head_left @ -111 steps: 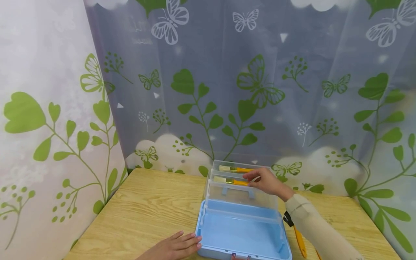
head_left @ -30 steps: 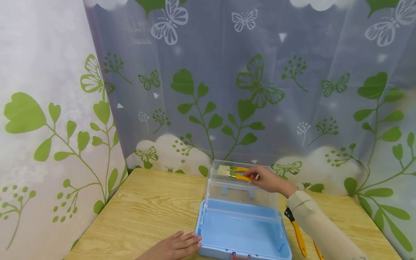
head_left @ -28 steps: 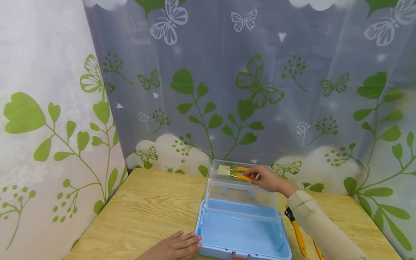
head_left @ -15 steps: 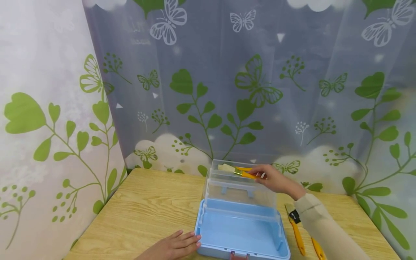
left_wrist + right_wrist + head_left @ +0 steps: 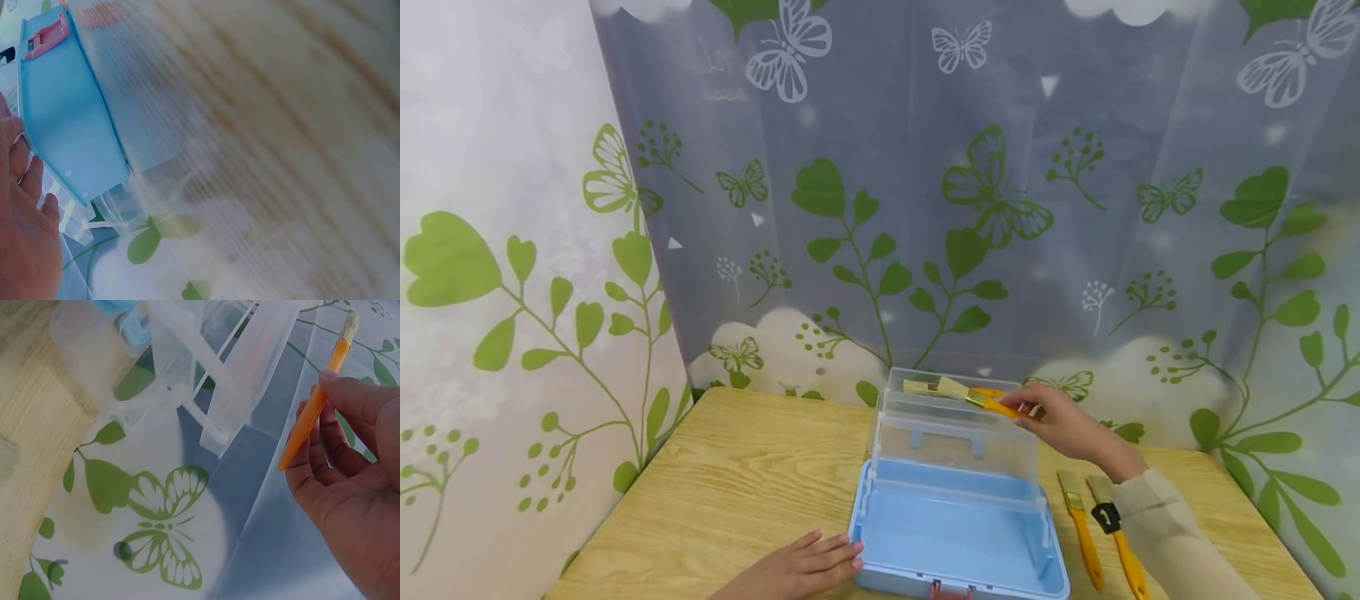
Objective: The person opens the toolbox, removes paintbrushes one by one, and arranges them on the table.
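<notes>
My right hand (image 5: 1066,423) pinches a paintbrush (image 5: 976,399) by its orange handle, pale bristles pointing left, above the clear tiered trays (image 5: 955,440) of an opened box. In the right wrist view the paintbrush (image 5: 338,357) is clear of the trays, held between thumb and fingers. A second paintbrush (image 5: 917,387) lies in the top tray, partly hidden by the held one. My left hand (image 5: 808,567) lies at the left side of the light blue box base (image 5: 889,578), fingers extended, fingertips at its wall. The left wrist view shows those straight fingers beside the box (image 5: 75,119).
Two more orange-handled paintbrushes, one plain (image 5: 1084,533) and one with a black tag (image 5: 1122,546), lie on the wooden table (image 5: 760,467) right of the box. A pink latch (image 5: 950,591) sits on the box front. Patterned cloth (image 5: 865,275) stands behind the table.
The right hand has taken hold of the nearer paintbrush in the trays, lifted it and drawn it right, its bristles now angled up to the left. The left hand stays at the box.
</notes>
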Motion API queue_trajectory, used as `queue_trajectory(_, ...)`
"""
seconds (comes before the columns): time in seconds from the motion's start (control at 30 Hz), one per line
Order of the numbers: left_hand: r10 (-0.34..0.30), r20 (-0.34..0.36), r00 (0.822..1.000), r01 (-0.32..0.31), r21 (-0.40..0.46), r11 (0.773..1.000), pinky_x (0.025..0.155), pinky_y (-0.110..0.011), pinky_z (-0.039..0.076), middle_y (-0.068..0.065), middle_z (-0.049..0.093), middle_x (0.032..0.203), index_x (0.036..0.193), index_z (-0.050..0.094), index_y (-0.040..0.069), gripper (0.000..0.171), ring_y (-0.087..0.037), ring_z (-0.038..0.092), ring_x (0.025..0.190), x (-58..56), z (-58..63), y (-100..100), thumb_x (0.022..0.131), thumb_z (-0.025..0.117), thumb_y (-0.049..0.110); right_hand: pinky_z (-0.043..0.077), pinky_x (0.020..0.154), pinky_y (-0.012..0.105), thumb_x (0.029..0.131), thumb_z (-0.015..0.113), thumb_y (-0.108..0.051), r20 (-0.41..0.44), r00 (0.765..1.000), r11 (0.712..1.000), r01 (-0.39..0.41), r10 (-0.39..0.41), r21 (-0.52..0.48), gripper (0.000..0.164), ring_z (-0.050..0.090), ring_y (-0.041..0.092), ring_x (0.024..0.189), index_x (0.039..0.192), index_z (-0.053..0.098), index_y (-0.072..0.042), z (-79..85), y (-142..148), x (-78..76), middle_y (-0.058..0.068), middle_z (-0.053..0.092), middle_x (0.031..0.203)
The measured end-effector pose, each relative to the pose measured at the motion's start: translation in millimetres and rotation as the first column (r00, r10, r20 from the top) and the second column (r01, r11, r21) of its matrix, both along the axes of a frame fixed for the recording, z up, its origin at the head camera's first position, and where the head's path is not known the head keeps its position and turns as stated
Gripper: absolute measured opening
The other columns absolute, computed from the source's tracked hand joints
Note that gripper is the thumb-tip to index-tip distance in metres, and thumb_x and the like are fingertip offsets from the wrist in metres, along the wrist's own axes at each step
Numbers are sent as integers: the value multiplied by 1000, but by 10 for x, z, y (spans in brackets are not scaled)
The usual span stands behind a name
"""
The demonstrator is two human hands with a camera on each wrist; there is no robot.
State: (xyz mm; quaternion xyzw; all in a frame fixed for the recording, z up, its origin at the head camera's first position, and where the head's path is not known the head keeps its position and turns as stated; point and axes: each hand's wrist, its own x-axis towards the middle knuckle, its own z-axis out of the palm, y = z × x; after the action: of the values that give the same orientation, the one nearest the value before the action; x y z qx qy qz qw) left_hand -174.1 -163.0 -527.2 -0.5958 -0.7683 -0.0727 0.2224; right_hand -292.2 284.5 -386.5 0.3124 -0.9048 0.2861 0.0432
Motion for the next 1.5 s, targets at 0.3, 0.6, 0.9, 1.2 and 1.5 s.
queue_trajectory(0.3, -1, -21, 1000, 1, 10, 1000, 125, -21, 1, -1, 16, 169, 162, 25, 9, 64, -11, 8, 157, 11, -2, 11, 110, 35, 45, 53, 73, 28, 95, 67, 2, -32, 998, 999, 50, -50, -9, 28, 59, 13, 89, 122, 71, -4, -62, 186, 157, 7, 68, 112)
queue_trajectory(0.6, -9, -14, 1000, 9, 8, 1000, 125, -21, 1, -2, 20, 169, 162, 27, 8, 65, -10, 9, 157, 11, 5, 14, 110, 37, 45, 54, 72, 27, 93, 70, 2, -56, 991, 992, 119, -122, -45, 30, 59, 8, 89, 122, 71, -5, -216, 359, 323, 6, 68, 111)
queue_trajectory(0.9, -17, -18, 1000, 18, 13, 1000, 125, -23, 2, -5, 26, 168, 160, 32, 5, 64, -12, 9, 157, -6, -16, 11, 111, 32, 46, 53, 69, 25, 91, 72, 2, -128, 970, 975, 193, -206, -112, 31, 58, 3, 85, 122, 71, -4, -334, 515, 539, 5, 68, 107)
queue_trajectory(1.2, -13, -17, 1000, 13, 16, 1000, 125, -22, 2, -3, 21, 169, 160, 32, 5, 65, -12, 9, 157, -11, -31, -2, 110, 32, 47, 53, 62, 24, 87, 74, 8, -160, 941, 949, 273, -297, -159, 34, 56, -1, 81, 119, 71, -2, -477, 671, 748, 10, 69, 106)
queue_trajectory(1.5, -6, 16, 1000, 6, 0, 1000, 124, -21, -1, -4, 26, 168, 159, 33, 6, 65, -10, 10, 156, 6, -4, -8, 109, 41, 45, 53, 61, 23, 87, 73, 8, -181, 906, 919, 356, -383, -168, 33, 56, -4, 80, 118, 72, -2, -590, 794, 875, 11, 69, 107)
